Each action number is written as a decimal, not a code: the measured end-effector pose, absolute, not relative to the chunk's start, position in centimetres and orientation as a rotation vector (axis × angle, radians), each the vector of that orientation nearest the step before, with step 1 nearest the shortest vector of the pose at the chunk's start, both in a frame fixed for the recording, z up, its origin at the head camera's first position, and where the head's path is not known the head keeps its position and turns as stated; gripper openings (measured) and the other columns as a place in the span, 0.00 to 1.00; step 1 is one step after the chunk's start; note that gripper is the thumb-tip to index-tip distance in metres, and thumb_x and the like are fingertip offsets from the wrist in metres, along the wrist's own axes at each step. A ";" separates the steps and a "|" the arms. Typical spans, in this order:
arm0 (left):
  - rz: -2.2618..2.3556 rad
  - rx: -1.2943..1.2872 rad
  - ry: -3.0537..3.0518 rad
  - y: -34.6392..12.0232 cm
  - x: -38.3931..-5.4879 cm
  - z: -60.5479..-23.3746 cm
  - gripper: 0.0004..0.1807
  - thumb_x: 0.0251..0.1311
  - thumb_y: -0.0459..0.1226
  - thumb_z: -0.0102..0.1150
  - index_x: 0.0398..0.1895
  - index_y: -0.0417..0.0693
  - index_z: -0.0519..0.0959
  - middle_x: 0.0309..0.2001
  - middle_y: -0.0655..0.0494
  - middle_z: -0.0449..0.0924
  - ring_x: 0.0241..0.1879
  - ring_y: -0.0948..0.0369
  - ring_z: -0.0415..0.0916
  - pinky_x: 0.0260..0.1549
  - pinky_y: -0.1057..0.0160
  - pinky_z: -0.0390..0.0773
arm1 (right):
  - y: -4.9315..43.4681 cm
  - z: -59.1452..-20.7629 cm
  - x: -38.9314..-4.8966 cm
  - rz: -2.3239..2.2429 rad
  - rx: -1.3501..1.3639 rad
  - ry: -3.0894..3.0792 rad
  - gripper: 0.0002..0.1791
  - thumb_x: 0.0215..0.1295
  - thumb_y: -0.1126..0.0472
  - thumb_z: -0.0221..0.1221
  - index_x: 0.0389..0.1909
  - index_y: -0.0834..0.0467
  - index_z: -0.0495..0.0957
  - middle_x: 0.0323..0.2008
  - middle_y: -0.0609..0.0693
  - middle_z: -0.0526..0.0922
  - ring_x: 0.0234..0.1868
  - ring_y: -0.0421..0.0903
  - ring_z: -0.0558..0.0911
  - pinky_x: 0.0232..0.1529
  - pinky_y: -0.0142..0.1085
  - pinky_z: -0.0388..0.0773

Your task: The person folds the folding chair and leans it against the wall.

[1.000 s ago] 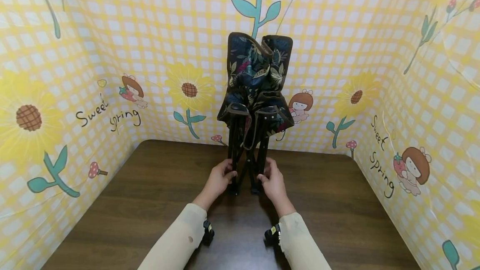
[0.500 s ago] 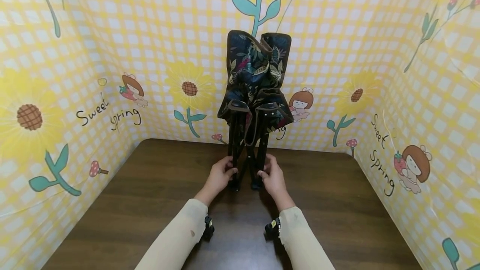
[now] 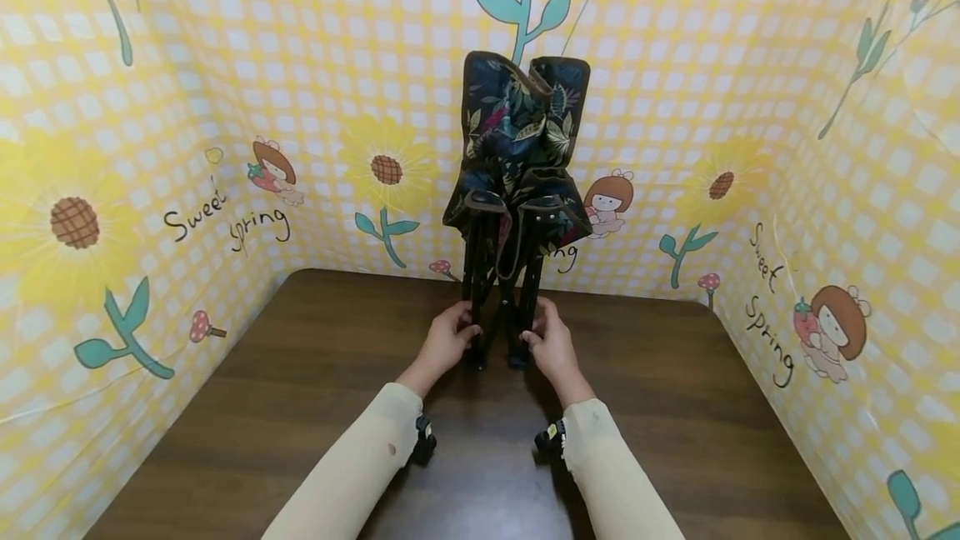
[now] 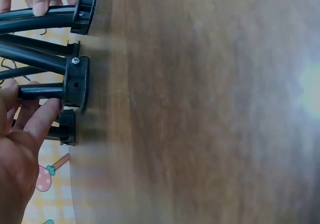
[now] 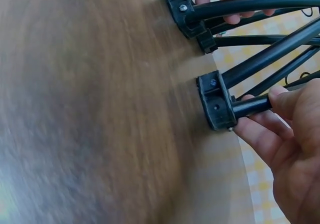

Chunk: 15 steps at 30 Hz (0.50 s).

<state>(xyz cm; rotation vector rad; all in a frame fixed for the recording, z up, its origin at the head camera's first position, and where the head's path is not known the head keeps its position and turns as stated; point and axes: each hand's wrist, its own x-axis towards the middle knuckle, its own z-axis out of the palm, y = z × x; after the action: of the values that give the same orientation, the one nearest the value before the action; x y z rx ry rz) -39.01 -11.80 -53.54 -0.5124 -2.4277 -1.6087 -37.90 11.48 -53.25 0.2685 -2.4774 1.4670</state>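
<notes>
A small folding chair (image 3: 513, 136) stands upright, drawn together, near the back of the table. Its seat and back are dark floral fabric, bunched into folds, above crossed black tube legs. My left hand (image 3: 442, 347) pinches the lower left leg between thumb and fingers, and the right hand (image 3: 557, 350) grips the lower right leg likewise. In the left wrist view, the left hand (image 4: 22, 149) holds a tube just above a black plastic foot (image 4: 76, 84). The right wrist view has the right hand (image 5: 300, 144) around a tube beside another plastic foot (image 5: 215, 101).
The brown wooden table (image 3: 300, 407) lies beneath. A yellow checked cloth wall (image 3: 315, 90) with printed sunflowers encloses the back and both sides, close behind the chair. Small black cameras sit at the left wrist (image 3: 423, 440) and right wrist (image 3: 550, 440).
The head view has shifted slightly. Both hands keep their grips on the chair legs, which appear marginally farther back on the table; the chair's folded shape looks the same.
</notes>
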 end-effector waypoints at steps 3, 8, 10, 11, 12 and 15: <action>-1.646 -0.529 -2.454 -12.0 -39.0 -53.4 0.22 0.70 0.26 0.58 0.66 0.39 0.74 0.42 0.46 0.82 0.42 0.53 0.85 0.35 0.58 0.87 | 11.7 -53.3 -37.9 1.538 0.297 -2.487 0.37 0.69 0.74 0.61 0.74 0.52 0.61 0.41 0.58 0.77 0.40 0.49 0.85 0.35 0.38 0.83; -1.625 -0.564 -2.467 -12.3 -39.3 -53.6 0.22 0.70 0.25 0.58 0.66 0.40 0.73 0.41 0.47 0.82 0.43 0.54 0.85 0.36 0.58 0.87 | 11.6 -53.5 -38.0 1.572 0.314 -2.472 0.37 0.68 0.76 0.60 0.74 0.53 0.61 0.41 0.59 0.77 0.41 0.51 0.87 0.35 0.39 0.84; -1.594 -0.561 -2.465 -12.4 -39.5 -53.5 0.22 0.70 0.25 0.58 0.65 0.41 0.74 0.41 0.48 0.82 0.42 0.54 0.85 0.35 0.59 0.87 | 11.5 -53.5 -38.2 1.526 0.313 -2.475 0.36 0.68 0.75 0.61 0.73 0.53 0.61 0.40 0.57 0.78 0.41 0.51 0.86 0.35 0.39 0.83; -1.579 -0.554 -2.465 -12.3 -39.7 -53.5 0.21 0.70 0.25 0.58 0.65 0.42 0.74 0.40 0.48 0.82 0.42 0.55 0.85 0.35 0.59 0.86 | 11.5 -53.5 -38.3 1.502 0.313 -2.477 0.36 0.68 0.74 0.62 0.73 0.53 0.61 0.40 0.57 0.79 0.41 0.51 0.85 0.36 0.40 0.83; -1.568 -0.545 -2.465 -12.3 -39.7 -53.5 0.21 0.70 0.25 0.58 0.64 0.42 0.74 0.40 0.49 0.82 0.41 0.55 0.85 0.35 0.59 0.86 | 11.4 -53.5 -38.4 1.478 0.310 -2.482 0.36 0.68 0.74 0.62 0.73 0.53 0.61 0.39 0.56 0.79 0.41 0.50 0.85 0.36 0.40 0.83; -1.549 -0.520 -2.471 -12.0 -39.9 -53.4 0.20 0.70 0.25 0.57 0.64 0.43 0.75 0.40 0.49 0.82 0.41 0.56 0.84 0.35 0.60 0.84 | 11.4 -53.6 -38.6 1.429 0.287 -2.494 0.36 0.68 0.73 0.63 0.72 0.53 0.61 0.39 0.54 0.79 0.43 0.50 0.84 0.38 0.40 0.83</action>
<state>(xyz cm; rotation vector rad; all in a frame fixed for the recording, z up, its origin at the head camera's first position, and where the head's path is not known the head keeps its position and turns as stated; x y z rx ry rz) -39.85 -12.03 -53.42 -0.5197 -2.4711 -1.5491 -38.58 11.36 -53.64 0.2873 -2.4941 1.4290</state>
